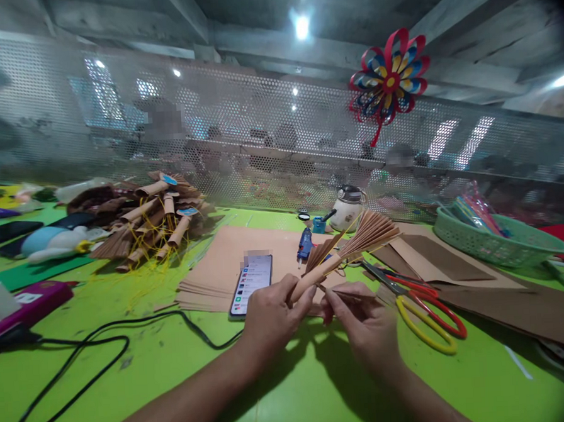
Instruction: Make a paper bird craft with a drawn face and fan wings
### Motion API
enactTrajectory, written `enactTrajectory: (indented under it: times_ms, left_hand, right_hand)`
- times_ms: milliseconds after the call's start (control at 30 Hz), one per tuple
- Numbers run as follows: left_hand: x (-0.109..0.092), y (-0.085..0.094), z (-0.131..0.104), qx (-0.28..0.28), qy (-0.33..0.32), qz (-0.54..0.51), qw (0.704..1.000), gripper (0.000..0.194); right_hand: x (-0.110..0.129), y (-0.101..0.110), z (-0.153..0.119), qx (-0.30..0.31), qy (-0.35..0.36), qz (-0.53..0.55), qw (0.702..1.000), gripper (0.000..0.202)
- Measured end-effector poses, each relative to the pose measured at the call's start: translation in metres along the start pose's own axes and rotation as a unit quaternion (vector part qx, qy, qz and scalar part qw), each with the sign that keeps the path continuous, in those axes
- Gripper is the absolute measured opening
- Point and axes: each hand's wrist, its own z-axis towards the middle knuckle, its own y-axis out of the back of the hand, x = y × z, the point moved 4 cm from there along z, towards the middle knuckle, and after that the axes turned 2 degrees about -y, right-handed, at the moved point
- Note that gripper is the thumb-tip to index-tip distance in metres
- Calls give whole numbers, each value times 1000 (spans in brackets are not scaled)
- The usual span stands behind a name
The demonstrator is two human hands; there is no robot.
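Observation:
My left hand (273, 312) is closed around the rolled handle of a brown paper broom (371, 231), its pleated end fanned out to the upper right. Yellow string runs along the broom. Close beside it, my right hand (364, 326) pinches a thin brown paper strip (350, 294), whose end reaches the rolled handle. Both hands are above the green table. A phone (252, 282) with a lit screen lies just beyond my left hand, on stacked brown paper sheets (200, 278). Scissors (424, 323) with red and yellow handles rest right of my right hand.
Several similar paper brooms (155, 224) with yellow strings are piled at the left. A blue glue gun (305, 242) and a white jar (346, 214) stand farther back. At right are brown paper pieces (514, 309) and a green basket (501, 243). A black cable (127, 323) loops across the table.

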Motion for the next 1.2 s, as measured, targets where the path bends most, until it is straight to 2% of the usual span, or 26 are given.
enactTrajectory:
  times_ms: [167, 367, 567, 833, 1033, 1200]
  left_hand:
    - [1, 0, 0, -14, -2, 12, 1000, 28]
    - [3, -2, -1, -11, -3, 12, 1000, 25]
    - [5, -3, -2, -8, 2, 3, 1000, 27]
    - [5, -4, -1, -10, 3, -8, 1000, 30]
    - [2, -2, -1, -5, -2, -16, 1000, 31]
    - [1, -2, 0, -7, 1, -15, 1000, 30]
  right_hand:
    - [-1, -5, -7, 39, 49, -59, 996, 13]
    - [1, -7, -9, 108, 140, -193, 965, 23]
    - [9, -10, -8, 102, 222, -215, 946, 29]
    - [16, -6, -3, 70, 217, -203, 952, 29]
    - [8, 2, -1, 26, 168, -169, 971, 29]
    - [5, 0, -2, 49, 142, -140, 979, 31]
